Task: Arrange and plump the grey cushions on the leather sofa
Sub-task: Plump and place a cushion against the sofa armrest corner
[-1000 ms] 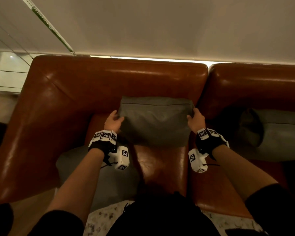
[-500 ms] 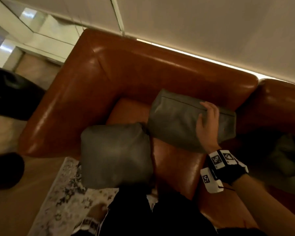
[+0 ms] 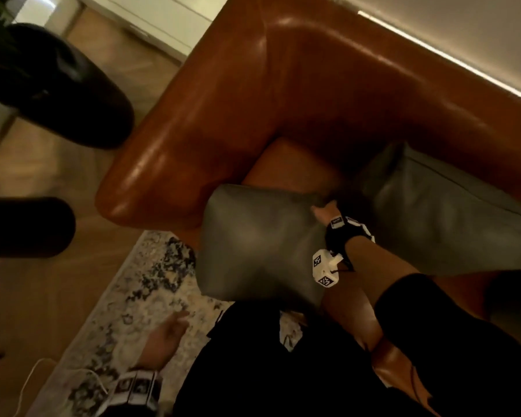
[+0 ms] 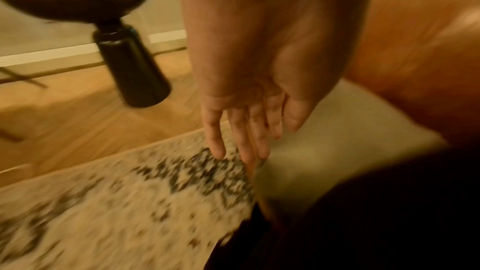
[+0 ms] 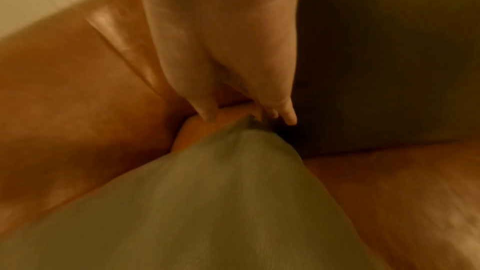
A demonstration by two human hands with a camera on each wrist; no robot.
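Observation:
The brown leather sofa point(image 3: 253, 94) fills the head view, its corner at the left. A grey cushion point(image 3: 259, 245) stands at the seat's front edge, overhanging the rug. My right hand point(image 3: 319, 209) pinches its upper right corner; in the right wrist view the thumb and fingers point(image 5: 285, 116) close on that cushion's point(image 5: 207, 202) tip. A second grey cushion point(image 3: 448, 212) leans against the backrest to the right. My left hand point(image 3: 175, 323) hangs low over the rug, holding nothing, its fingers point(image 4: 244, 141) straight beside the cushion's point(image 4: 337, 141) lower edge.
A patterned pale rug point(image 3: 118, 311) lies on the wooden floor in front of the sofa. A black pedestal table point(image 3: 57, 85) stands left of the armrest, and another dark round object point(image 3: 21, 227) lies nearer. My dark-clothed body fills the bottom of the head view.
The view has swung left and down. My right hand left the back cushion and took the front cushion's corner. My left hand has come into view low over the rug.

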